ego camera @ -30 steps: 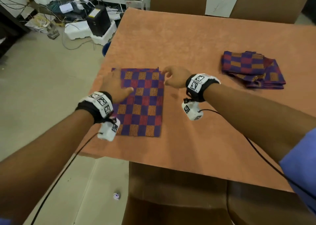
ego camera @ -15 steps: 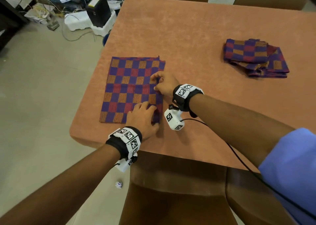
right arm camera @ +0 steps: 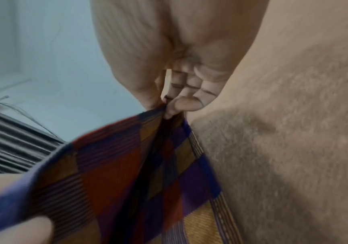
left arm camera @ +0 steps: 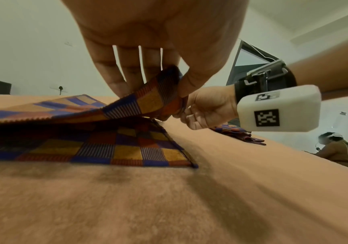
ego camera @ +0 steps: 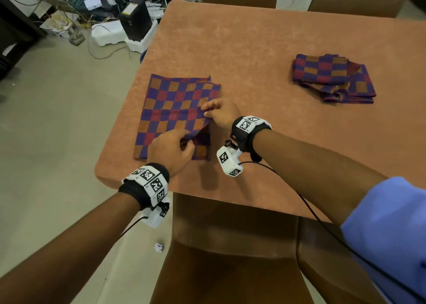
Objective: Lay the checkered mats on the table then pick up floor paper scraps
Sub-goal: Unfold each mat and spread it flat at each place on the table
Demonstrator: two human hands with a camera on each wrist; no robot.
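The checkered mat (ego camera: 175, 110) is sitting on the near-left part of the table (ego camera: 265, 50), still folded, and you've got both hands on its right edge. Your left hand (ego camera: 169, 150) is at the near-right corner, with the top layer pinched between your thumb and fingers. The left wrist view shows it pretty clearly: that upper layer is lifted into a little tent while the bottom layer stays flat on the tablecloth underneath. Your right hand (ego camera: 222, 115) is just beyond the left one along the same edge, also pinching the top layer between thumb and fingertip. In the right wrist view the cloth fans out from that pinch, kinda blurry though. So both hands are closed on the mat's top layer, close together but not touching as far as I can tell.

The rest of the mat, the far and left side, lies flat on the table, with a small wrinkle along the far edge.

Over on your right, well apart from both hands, there's the folded pile of mats (ego camera: 332, 77), a bit messy, with layers fanning out at the near side.

Down on the floor (ego camera: 57, 142), just left of the brown chair (ego camera: 230, 246) in front of you, there's one small crumpled paper scrap (ego camera: 158, 247).
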